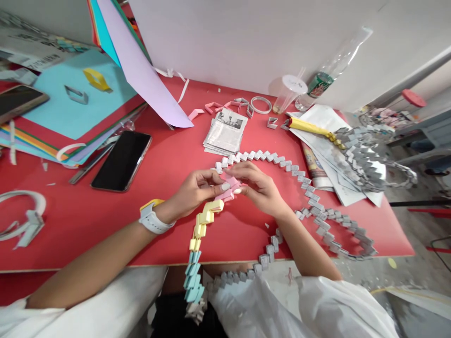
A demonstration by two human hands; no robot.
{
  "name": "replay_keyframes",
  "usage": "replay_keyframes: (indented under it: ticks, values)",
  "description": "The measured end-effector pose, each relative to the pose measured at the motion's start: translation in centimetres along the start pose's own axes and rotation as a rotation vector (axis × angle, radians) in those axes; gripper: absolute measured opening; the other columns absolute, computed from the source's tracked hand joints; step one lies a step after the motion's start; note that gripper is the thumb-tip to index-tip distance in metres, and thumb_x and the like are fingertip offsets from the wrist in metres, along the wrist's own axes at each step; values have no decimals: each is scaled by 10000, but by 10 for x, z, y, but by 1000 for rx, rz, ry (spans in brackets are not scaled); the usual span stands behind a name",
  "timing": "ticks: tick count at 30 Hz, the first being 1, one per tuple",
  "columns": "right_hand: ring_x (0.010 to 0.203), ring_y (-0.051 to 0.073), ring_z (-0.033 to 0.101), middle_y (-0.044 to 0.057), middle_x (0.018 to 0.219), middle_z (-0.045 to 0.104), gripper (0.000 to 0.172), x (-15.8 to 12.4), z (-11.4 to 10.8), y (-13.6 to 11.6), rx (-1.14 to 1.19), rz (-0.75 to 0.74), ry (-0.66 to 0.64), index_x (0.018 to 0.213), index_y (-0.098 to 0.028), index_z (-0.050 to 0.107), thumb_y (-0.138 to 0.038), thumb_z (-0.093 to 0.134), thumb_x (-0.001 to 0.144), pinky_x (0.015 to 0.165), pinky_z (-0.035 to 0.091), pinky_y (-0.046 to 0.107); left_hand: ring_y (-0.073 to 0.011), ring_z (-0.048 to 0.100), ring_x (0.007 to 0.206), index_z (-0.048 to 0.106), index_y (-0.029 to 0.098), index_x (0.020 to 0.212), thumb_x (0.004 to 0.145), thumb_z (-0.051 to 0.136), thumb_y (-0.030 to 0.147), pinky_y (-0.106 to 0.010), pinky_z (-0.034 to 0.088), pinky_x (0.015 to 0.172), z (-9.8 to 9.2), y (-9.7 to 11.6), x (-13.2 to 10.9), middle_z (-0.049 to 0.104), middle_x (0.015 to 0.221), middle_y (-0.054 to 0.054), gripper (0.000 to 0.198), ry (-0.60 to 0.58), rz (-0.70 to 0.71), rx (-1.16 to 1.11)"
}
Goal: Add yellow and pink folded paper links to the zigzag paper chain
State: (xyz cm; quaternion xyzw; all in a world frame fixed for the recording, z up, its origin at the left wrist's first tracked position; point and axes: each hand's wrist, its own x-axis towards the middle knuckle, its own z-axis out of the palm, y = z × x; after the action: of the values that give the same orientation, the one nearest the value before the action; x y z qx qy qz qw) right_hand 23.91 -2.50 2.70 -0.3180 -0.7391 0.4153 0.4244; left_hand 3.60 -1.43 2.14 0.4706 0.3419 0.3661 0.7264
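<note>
Sitting between left hand (197, 191) and right hand (261, 190), pink links (233, 183) are pinched in each one's narrow grip.

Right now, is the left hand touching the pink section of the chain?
Touching: the head view shows the left hand with its thumb against the pink section, no gap between.
</note>
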Motion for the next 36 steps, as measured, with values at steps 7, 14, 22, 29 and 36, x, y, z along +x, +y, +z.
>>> replay_keyframes:
  ticks: [7,14,22,29,36]
  values:
    - [886,176,600,61,968,629,137,1,7,-1,-90,-40,125,1037,-245,649,-290,559,944,793,544,363,-77,541,552,616,148,696,763,773,315,-196,451,519,3,-4,-2,583,635,17,238,19,-6,5]
    - [1014,187,626,67,1097,635,240,3,-2,5,185,131,156,1029,-234,637,-381,692,846,868,544,361,-112,614,616,664,151,801,732,783,385,-212,509,545,6,2,-2,666,747,-24,271,172,112,287]
    - [707,120,599,-1,780,643,211,4,6,-4,226,395,202,797,-184,665,-384,736,792,672,506,270,-141,668,713,672,158,1067,816,708,389,-215,537,605,10,-7,-9,720,902,-77,342,89,122,444]
    - [583,117,560,-13,633,626,222,3,9,-14,330,484,317,662,-181,663,-364,766,733,586,469,266,-98,561,403,721,116,960,823,679,482,-208,457,406,18,-2,-7,702,699,-65,393,-130,-166,215]
    - [570,114,538,-15,601,600,230,-2,23,-11,278,492,531,639,-176,633,-341,744,753,562,437,256,-86,522,416,635,155,641,867,624,425,-189,419,424,31,-10,-11,565,510,11,352,7,72,503]
